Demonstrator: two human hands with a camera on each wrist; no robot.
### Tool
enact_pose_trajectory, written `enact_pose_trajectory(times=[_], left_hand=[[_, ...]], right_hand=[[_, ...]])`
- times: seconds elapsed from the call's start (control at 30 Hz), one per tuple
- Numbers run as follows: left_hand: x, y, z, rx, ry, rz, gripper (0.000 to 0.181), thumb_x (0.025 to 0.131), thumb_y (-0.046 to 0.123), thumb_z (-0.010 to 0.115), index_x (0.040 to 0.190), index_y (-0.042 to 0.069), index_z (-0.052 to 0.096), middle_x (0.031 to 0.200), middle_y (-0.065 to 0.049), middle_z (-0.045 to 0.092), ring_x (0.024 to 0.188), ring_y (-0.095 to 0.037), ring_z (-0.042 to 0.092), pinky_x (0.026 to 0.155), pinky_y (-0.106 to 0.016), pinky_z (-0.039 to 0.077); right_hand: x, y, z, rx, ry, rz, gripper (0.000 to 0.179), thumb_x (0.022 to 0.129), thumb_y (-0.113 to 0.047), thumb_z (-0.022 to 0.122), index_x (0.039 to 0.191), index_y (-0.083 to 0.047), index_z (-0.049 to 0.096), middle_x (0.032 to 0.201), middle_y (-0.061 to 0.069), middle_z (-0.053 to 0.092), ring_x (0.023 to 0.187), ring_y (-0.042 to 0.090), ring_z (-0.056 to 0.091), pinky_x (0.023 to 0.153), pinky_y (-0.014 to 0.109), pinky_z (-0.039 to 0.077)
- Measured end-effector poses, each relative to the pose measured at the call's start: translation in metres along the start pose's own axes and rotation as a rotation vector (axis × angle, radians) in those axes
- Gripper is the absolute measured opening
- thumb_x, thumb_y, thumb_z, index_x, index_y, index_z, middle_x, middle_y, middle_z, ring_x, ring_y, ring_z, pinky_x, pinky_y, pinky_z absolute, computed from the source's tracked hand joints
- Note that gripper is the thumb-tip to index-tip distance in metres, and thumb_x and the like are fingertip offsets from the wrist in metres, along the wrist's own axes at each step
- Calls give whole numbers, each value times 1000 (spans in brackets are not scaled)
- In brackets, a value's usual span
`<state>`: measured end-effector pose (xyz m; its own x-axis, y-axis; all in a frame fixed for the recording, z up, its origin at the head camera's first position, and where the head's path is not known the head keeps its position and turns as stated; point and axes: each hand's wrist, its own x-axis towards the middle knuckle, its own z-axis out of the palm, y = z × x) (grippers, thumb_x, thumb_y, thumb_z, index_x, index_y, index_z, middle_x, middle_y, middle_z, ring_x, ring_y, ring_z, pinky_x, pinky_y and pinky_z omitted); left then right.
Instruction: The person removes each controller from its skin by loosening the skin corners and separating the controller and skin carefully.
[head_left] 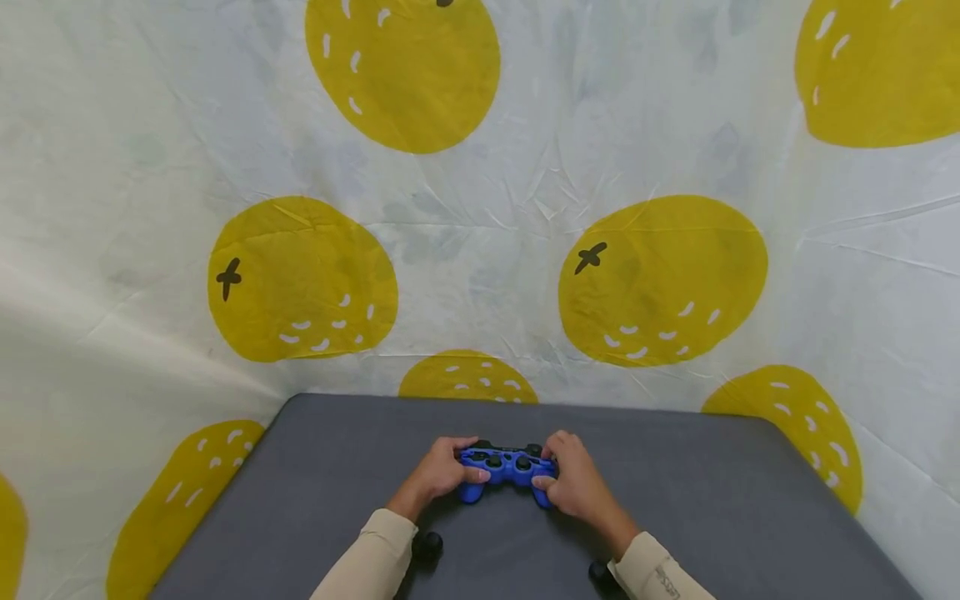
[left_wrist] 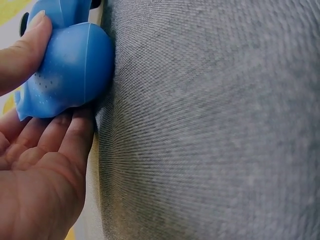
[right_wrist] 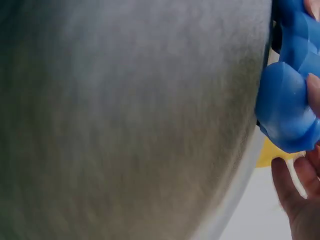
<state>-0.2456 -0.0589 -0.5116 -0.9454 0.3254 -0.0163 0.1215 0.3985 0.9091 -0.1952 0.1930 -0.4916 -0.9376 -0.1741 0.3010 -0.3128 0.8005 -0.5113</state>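
Observation:
A blue game controller point(head_left: 501, 476) with black sticks and a black top edge lies on the grey table, its two grips toward me. At its left end my left hand point(head_left: 438, 468) pinches it, thumb on top and fingers at the far side. My right hand point(head_left: 577, 479) holds the other end, thumb on the right grip and fingers at the upper corner. Close up in the left wrist view, the controller's blue casing point(left_wrist: 70, 65) has a loose-looking, flared edge by the fingers. Only part of the right grip point(right_wrist: 282, 100) shows in the right wrist view.
The grey padded table point(head_left: 345, 450) carries the controller. Behind and beside it hangs a white cloth point(head_left: 480, 275) printed with yellow fruit. Small black round parts point(head_left: 428, 547) show by both wrists, one partly behind the right sleeve point(head_left: 652, 567).

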Motion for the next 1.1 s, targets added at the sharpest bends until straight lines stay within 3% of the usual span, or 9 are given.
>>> enact_pose_trajectory(times=[0.1, 0.27, 0.5, 0.67, 0.9, 1.0, 1.1], left_hand=[[0, 1, 0, 13, -1, -5, 69, 81, 14, 90, 142, 1, 63, 145, -26, 62, 142, -43, 50, 117, -58, 41], [-2, 2, 0, 22, -10, -13, 69, 81, 14, 90, 143, 0, 62, 143, -27, 62, 140, -44, 52, 116, -59, 42], [-2, 3, 1, 17, -14, -10, 68, 82, 14, 89, 144, 2, 62, 145, -25, 62, 141, -44, 51, 115, -59, 43], [0, 3, 0, 21, -6, -7, 68, 82, 13, 89, 143, 1, 62, 144, -25, 62, 141, -44, 51, 116, -59, 42], [0, 0, 1, 28, 2, 1, 69, 82, 13, 89, 144, 0, 61, 144, -26, 62, 142, -43, 51, 117, -59, 41], [-1, 0, 1, 31, 8, -3, 69, 82, 13, 89, 143, 1, 62, 144, -26, 62, 142, -44, 51, 117, -59, 41], [-1, 2, 2, 32, 7, -8, 69, 82, 14, 90, 143, 2, 62, 144, -25, 62, 141, -43, 52, 117, -59, 41]], right_hand=[[0, -3, -2, -53, -24, -41, 36, 77, -12, 92, 93, -14, 60, 90, -3, 55, 86, 14, 49, 78, 37, 47], [1, -7, -2, -105, -72, -42, 39, 78, -14, 91, 99, -15, 59, 88, -5, 51, 84, 13, 46, 77, 35, 44], [3, -10, -1, -85, -54, -29, 37, 80, -9, 88, 91, -14, 53, 77, -3, 44, 73, 15, 42, 67, 31, 34], [4, -11, -1, -63, -45, -11, 37, 80, -9, 88, 91, -14, 53, 72, -4, 45, 65, 14, 42, 63, 29, 34], [2, -10, 4, -113, -36, -43, 32, 82, -8, 85, 89, -15, 54, 78, -4, 46, 75, 15, 42, 69, 31, 36], [3, -10, 3, -21, -34, 6, 24, 80, -4, 82, 90, -13, 62, 89, -1, 55, 88, 19, 49, 78, 37, 43], [6, -13, -2, 199, -35, 147, 14, 83, -2, 78, 95, -7, 73, 102, 7, 65, 101, 27, 58, 89, 46, 50]])
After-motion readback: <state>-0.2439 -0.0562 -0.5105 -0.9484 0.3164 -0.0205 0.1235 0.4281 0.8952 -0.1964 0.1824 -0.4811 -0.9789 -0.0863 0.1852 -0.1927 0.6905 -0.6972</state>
